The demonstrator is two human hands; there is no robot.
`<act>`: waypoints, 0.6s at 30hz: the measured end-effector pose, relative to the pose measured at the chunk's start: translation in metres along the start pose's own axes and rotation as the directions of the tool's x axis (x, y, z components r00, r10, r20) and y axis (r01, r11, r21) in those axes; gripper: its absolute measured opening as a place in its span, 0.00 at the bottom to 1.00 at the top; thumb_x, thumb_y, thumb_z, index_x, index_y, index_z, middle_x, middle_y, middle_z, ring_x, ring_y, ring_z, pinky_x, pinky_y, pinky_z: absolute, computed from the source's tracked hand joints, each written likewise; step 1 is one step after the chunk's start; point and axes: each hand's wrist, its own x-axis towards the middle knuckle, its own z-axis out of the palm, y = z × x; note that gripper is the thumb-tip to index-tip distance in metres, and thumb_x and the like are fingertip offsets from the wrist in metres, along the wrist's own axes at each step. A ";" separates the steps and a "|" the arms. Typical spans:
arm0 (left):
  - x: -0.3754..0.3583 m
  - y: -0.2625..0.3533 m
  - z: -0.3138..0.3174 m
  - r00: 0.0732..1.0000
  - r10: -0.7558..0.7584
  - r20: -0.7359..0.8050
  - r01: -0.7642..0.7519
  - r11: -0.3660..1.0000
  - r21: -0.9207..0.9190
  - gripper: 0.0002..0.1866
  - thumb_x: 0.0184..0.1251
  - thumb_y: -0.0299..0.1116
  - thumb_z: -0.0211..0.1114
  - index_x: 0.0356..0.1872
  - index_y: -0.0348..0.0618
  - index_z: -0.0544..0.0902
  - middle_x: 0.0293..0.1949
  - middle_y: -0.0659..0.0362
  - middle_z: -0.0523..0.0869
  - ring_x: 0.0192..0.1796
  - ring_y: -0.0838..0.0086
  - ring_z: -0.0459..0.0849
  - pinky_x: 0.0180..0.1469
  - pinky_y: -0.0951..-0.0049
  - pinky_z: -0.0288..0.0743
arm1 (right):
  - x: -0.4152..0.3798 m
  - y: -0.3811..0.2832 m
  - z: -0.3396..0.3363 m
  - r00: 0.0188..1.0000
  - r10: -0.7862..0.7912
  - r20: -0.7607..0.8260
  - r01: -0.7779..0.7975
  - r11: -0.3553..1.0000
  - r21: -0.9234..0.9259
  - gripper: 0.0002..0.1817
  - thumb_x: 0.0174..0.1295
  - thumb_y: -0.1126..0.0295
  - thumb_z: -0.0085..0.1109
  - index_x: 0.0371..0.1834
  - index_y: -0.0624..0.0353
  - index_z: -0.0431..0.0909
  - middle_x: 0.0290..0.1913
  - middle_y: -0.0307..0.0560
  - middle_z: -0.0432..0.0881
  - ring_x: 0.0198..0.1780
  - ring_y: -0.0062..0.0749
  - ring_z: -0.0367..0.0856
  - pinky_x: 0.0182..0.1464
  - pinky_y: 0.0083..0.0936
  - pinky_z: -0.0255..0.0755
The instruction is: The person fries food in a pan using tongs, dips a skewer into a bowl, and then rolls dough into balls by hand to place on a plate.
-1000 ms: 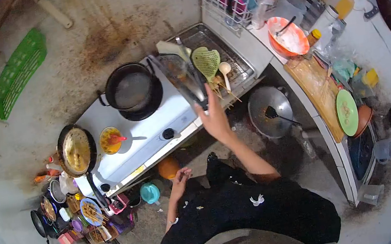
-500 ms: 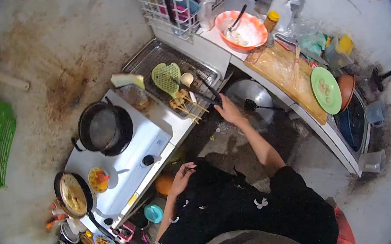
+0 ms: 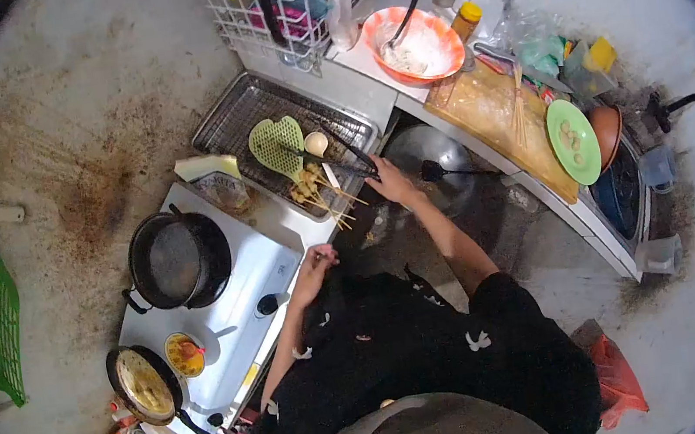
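My right hand [image 3: 393, 183] is closed around the handle end of black tongs [image 3: 339, 164], whose arms reach over the wire-racked metal tray [image 3: 216, 120]. Beneath and beside the tongs lie several skewers of food [image 3: 309, 191], their sticks poking past the tray's front edge. A pale green slotted turner [image 3: 275, 146] rests on the rack, with a small round-bowled ladle [image 3: 316, 143] to its right. My left hand [image 3: 313, 274] hovers by the stove's front edge, fingers loosely bent and apart, holding nothing I can see.
On the white stove [image 3: 242, 314] stand a deep black pot [image 3: 179, 258], a frying pan [image 3: 143, 386] with yellowish contents and a small bowl [image 3: 185, 354] of orange sauce. The right counter holds an orange-rimmed bowl [image 3: 438, 25] of white flour-like powder, a wooden board [image 3: 483, 116] and a green plate [image 3: 573, 139].
The whole view has shifted a little. The tongs' arms now reach farther over the tray, next to the turner and skewers. My left hand has come up nearer the tray.
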 end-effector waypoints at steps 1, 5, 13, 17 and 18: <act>0.007 -0.003 -0.004 0.999 0.010 -0.040 -0.007 0.998 0.060 0.12 0.66 0.31 0.51 0.47 0.38 0.66 0.43 0.57 0.75 0.44 0.73 0.75 0.48 0.74 0.68 | -0.002 -0.006 -0.005 1.000 -0.015 0.008 0.014 0.999 0.030 0.34 0.59 0.59 0.52 0.66 0.56 0.49 0.61 0.64 0.59 0.61 0.55 0.61 0.61 0.42 0.59; 0.029 -0.015 -0.005 0.985 -0.088 -0.145 0.080 0.995 -0.057 0.16 0.66 0.33 0.52 0.51 0.39 0.64 0.44 0.57 0.74 0.47 0.72 0.76 0.51 0.73 0.68 | -0.006 -0.010 -0.003 0.986 -0.014 -0.166 0.002 0.997 -0.072 0.28 0.58 0.61 0.54 0.60 0.58 0.59 0.55 0.60 0.66 0.55 0.54 0.67 0.55 0.44 0.62; 0.059 -0.002 0.028 0.933 -0.358 -0.032 0.334 0.896 -0.294 0.24 0.67 0.42 0.51 0.57 0.38 0.61 0.51 0.57 0.74 0.51 0.70 0.76 0.54 0.73 0.69 | -0.030 -0.060 -0.012 0.975 -0.126 -0.183 0.108 0.989 -0.102 0.11 0.58 0.61 0.52 0.34 0.57 0.75 0.31 0.55 0.78 0.33 0.48 0.77 0.36 0.38 0.71; 0.066 0.003 0.039 0.933 -0.357 -0.040 0.317 0.872 -0.372 0.21 0.69 0.43 0.46 0.56 0.39 0.64 0.52 0.58 0.74 0.50 0.70 0.77 0.52 0.73 0.69 | -0.044 -0.079 -0.003 0.990 -0.077 0.115 0.099 0.976 -0.196 0.14 0.60 0.58 0.45 0.36 0.56 0.75 0.27 0.57 0.79 0.31 0.52 0.79 0.34 0.44 0.72; 0.066 0.002 0.039 0.936 -0.349 -0.054 0.313 0.890 -0.332 0.21 0.70 0.44 0.44 0.55 0.40 0.65 0.52 0.58 0.74 0.50 0.71 0.77 0.52 0.72 0.69 | -0.043 -0.072 0.006 0.976 -0.114 0.184 0.163 0.947 -0.278 0.15 0.61 0.60 0.42 0.35 0.58 0.74 0.28 0.59 0.79 0.32 0.53 0.79 0.35 0.47 0.72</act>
